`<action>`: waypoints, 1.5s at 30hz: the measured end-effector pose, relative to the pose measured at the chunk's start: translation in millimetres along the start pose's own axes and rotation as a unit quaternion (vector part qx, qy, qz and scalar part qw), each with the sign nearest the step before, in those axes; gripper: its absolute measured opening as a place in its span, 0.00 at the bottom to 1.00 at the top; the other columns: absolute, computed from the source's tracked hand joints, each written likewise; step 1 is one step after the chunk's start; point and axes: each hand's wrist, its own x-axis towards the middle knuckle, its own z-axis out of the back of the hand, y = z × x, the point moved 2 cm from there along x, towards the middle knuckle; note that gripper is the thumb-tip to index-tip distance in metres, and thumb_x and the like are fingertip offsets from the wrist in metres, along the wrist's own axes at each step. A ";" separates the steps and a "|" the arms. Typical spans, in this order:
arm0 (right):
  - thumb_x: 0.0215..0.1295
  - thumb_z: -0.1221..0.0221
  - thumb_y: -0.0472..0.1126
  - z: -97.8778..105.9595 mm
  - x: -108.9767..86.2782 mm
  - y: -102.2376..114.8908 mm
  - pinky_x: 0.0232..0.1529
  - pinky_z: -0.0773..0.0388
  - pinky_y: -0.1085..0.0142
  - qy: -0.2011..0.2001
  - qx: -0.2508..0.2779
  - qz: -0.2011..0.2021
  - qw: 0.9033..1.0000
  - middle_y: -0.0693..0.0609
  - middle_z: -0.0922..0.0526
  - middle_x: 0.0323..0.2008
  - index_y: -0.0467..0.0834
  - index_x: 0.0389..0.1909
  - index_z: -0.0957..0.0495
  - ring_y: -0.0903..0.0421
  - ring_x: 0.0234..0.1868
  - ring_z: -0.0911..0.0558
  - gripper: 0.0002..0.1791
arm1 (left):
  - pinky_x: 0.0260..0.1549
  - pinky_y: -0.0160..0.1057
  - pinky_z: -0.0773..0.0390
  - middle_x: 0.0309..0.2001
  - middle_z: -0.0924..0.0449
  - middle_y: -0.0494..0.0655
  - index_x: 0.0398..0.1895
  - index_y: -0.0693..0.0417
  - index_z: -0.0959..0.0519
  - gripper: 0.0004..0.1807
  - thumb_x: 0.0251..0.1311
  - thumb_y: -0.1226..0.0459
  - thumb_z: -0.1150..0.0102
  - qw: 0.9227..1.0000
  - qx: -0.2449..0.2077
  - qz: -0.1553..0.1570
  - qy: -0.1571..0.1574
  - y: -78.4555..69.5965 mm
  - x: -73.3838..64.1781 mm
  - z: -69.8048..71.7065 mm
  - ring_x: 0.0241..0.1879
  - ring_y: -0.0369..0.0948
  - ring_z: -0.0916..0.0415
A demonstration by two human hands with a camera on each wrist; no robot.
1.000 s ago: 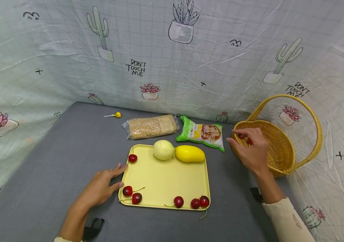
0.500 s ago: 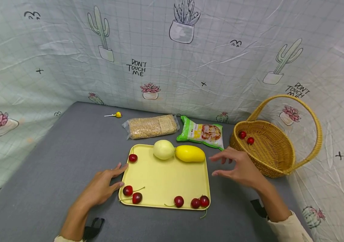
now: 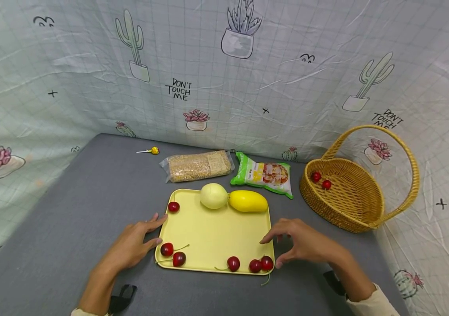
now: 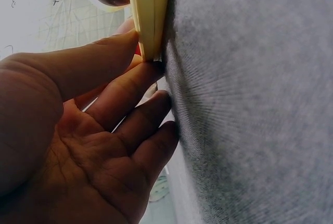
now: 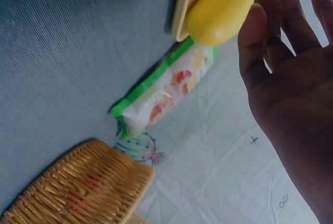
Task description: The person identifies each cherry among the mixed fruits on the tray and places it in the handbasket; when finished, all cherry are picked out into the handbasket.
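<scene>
A pale yellow tray (image 3: pixel 216 232) lies on the table. My left hand (image 3: pixel 131 245) rests at its left edge, thumb and fingertips against the rim; the left wrist view shows the left hand's thumb (image 4: pixel 99 60) on the tray wall. My right hand (image 3: pixel 299 241) is spread over the tray's right edge, holding nothing, its thumb close beside a cherry (image 3: pixel 266 263) in the near right corner. Next to that lies another cherry (image 3: pixel 254 265), with a third cherry (image 3: pixel 233 263) farther left. At the near left are two cherries (image 3: pixel 179 259), and one cherry (image 3: pixel 173 206) lies at the far left.
A round pale green fruit (image 3: pixel 214 196) and a yellow oblong fruit (image 3: pixel 248 201) lie at the tray's far side. Behind are a bag of grains (image 3: pixel 197 166), a green-edged food packet (image 3: pixel 265 174) and a lollipop (image 3: pixel 153 150). A wicker basket (image 3: pixel 351 197) with two cherries stands right.
My right hand has moved from over the basket, leftward and nearer to me, to the tray's right edge. The two cherries in the basket are uncovered. My left hand has stayed put.
</scene>
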 end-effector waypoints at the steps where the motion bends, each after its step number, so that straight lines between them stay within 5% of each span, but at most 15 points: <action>1: 0.53 0.19 0.49 -2.2 0.6 -0.2 0.45 0.19 0.62 0.010 0.002 -0.004 1.000 0.56 0.11 0.51 0.56 0.57 0.13 0.55 0.43 0.20 0.28 | 0.67 0.71 0.29 0.75 0.32 0.69 0.77 0.56 0.28 0.36 0.67 0.66 0.29 1.000 -0.001 -0.001 0.000 -0.1 -0.1 0.0 0.73 0.68 0.32; 7: 0.52 0.18 0.47 -13.1 4.2 -2.3 0.45 0.18 0.61 0.038 -0.002 -0.021 0.999 0.59 0.10 0.48 0.56 0.53 0.11 0.54 0.42 0.19 0.25 | 0.67 0.71 0.29 0.75 0.32 0.69 0.77 0.57 0.28 0.35 0.67 0.67 0.30 1.000 -0.003 -0.003 -0.001 -1.2 -0.4 0.3 0.74 0.68 0.32; 35: 0.55 0.19 0.40 -29.1 8.0 -5.6 0.44 0.16 0.66 0.032 -0.001 -0.032 0.999 0.65 0.12 0.38 0.57 0.42 0.12 0.61 0.40 0.18 0.16 | 0.67 0.72 0.28 0.75 0.32 0.70 0.77 0.57 0.28 0.35 0.67 0.67 0.30 1.000 -0.006 -0.006 -0.004 -0.9 -1.0 -0.9 0.73 0.68 0.32; 45: 0.54 0.18 0.50 -36.9 10.9 -7.2 0.41 0.21 0.71 0.032 -0.018 -0.031 0.999 0.67 0.15 0.38 0.59 0.42 0.13 0.63 0.38 0.21 0.17 | 0.67 0.72 0.30 0.75 0.33 0.70 0.78 0.56 0.28 0.35 0.67 0.66 0.30 1.000 -0.008 0.000 0.001 -1.5 -1.2 -0.4 0.74 0.69 0.33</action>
